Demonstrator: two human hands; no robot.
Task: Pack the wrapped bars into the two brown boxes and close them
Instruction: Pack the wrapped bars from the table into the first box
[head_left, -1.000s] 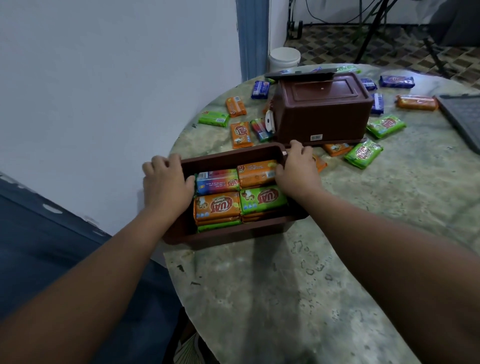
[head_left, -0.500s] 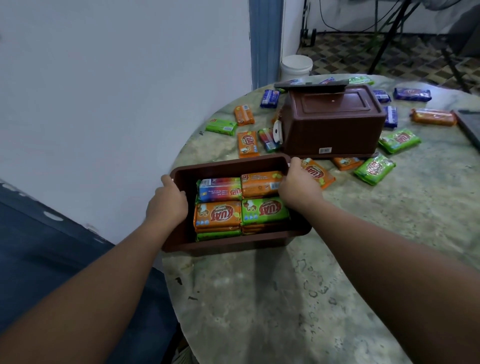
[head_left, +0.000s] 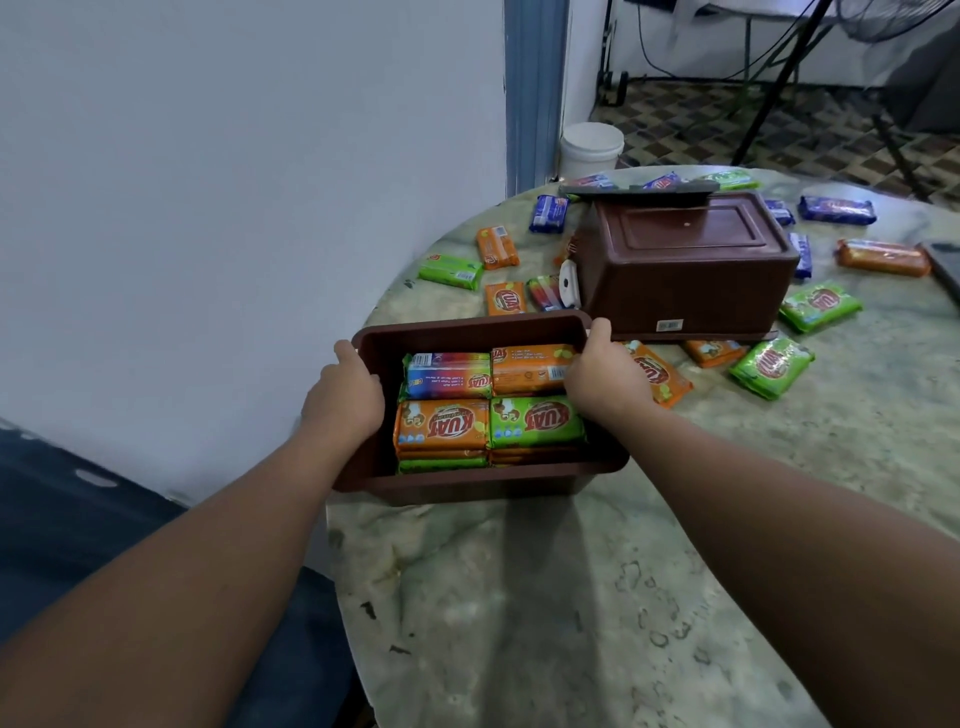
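Observation:
An open brown box (head_left: 467, 330) stands at the table's left edge, filled with stacked wrapped bars (head_left: 491, 405) in orange, green and rainbow wrappers. My left hand (head_left: 345, 400) grips its left rim and my right hand (head_left: 602, 376) grips its right rim. Behind it a second brown box (head_left: 685, 265) lies upside down. Loose bars are scattered around that box: an orange one (head_left: 657, 371) beside my right hand, green ones (head_left: 771, 366) to the right, blue ones (head_left: 836, 209) at the back.
The round marble table (head_left: 623, 571) reaches towards me. A dark flat lid (head_left: 641, 190) lies behind the upturned box, and another dark lid (head_left: 945, 265) shows at the right edge. A white bucket (head_left: 592, 148) stands on the floor beyond. A white wall is on the left.
The open box has slid a little to the right on the table. My left hand has moved from lying over the rim to gripping the box's left side.

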